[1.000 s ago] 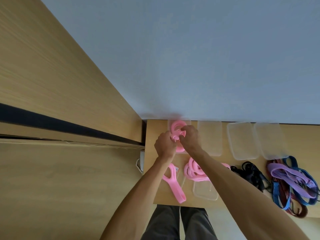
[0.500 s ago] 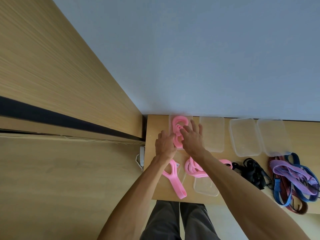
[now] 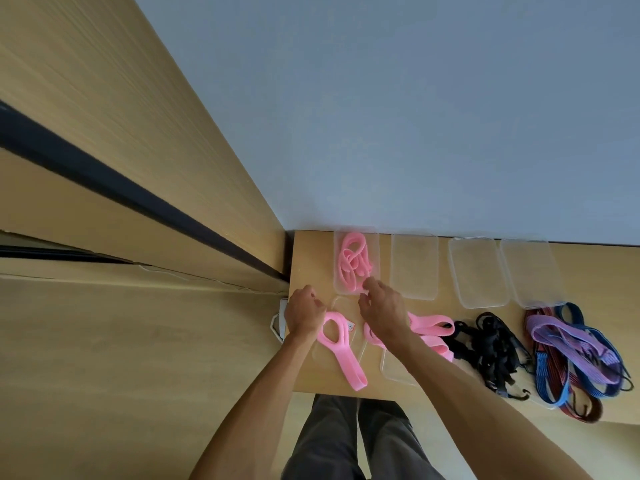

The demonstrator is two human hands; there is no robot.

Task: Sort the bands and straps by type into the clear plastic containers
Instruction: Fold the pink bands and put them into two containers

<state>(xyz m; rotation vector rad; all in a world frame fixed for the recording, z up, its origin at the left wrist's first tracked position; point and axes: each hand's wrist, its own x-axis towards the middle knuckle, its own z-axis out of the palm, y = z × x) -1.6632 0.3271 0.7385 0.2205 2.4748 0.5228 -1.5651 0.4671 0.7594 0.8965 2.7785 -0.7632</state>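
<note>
Holding pink bands (image 3: 352, 263), leftmost container (image 3: 373, 237); others empty.

Clear glossy plastic containers (image 3: 414, 268), matt wooden table (image 3: 310, 261)

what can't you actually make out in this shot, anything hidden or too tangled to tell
- Head view: the right hand and forearm cover part of the loose pink bands, so their number is unclear.
- Head view: whether the left hand grips the pink loop is hidden by its knuckles.
- Head view: the black straps are too tangled to count.
- Head view: the white object at the table edge sits mostly behind the left hand.
</note>
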